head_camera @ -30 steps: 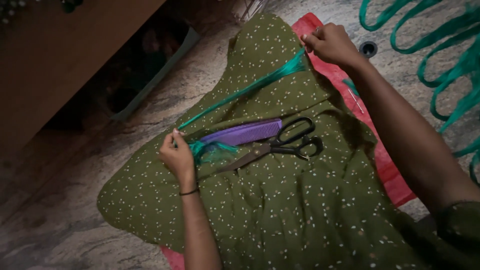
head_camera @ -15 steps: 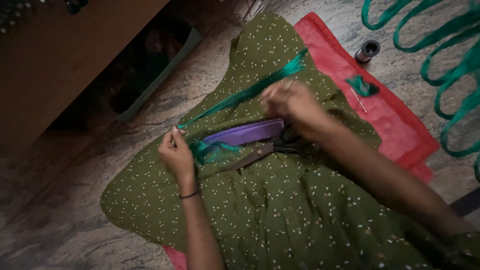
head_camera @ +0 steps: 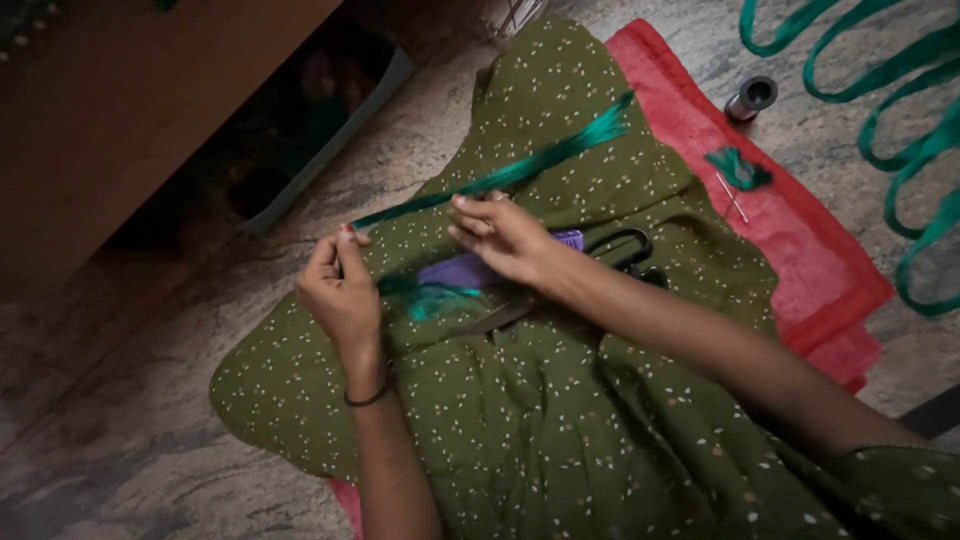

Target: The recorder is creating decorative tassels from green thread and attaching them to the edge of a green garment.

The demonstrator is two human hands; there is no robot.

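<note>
Left to right. Far left: a brown wooden cabinet (head_camera: 130, 100), with a dark tray (head_camera: 300, 150) on the stone floor (head_camera: 120, 420) below it.

Your left hand (head_camera: 342, 290) sits over the green dotted cloth (head_camera: 560, 430), fingers closed, pinching the near end of the green thread bundle (head_camera: 520, 170) at the thumb. A dark band (head_camera: 368, 398) is on that wrist.

The bundle runs taut from that pinch up and to the right, across the cloth, and fans out at its free end near the cloth's top edge.

Just right of your left hand, a loose tuft of green thread (head_camera: 430, 298) lies on the cloth, touching the purple comb (head_camera: 470, 268).

Your right hand (head_camera: 500, 235) is on the middle of the bundle, fingers extended and close together, lying across the strand. Can't tell whether they're actually clamped on it or just resting. It partly covers the comb.

Right of that hand: black scissors (head_camera: 625, 250) flat on the cloth, handles showing, blades mostly hidden by your forearm.

Further right: red mat (head_camera: 800, 260) under the cloth. On it, a small green tassel (head_camera: 740, 168) with a needle (head_camera: 731, 197) just beside it.

Off the mat's top corner: a thread spool (head_camera: 750, 98) on the floor.

Far right: green ribbon (head_camera: 900, 110) looped on the floor.
</note>
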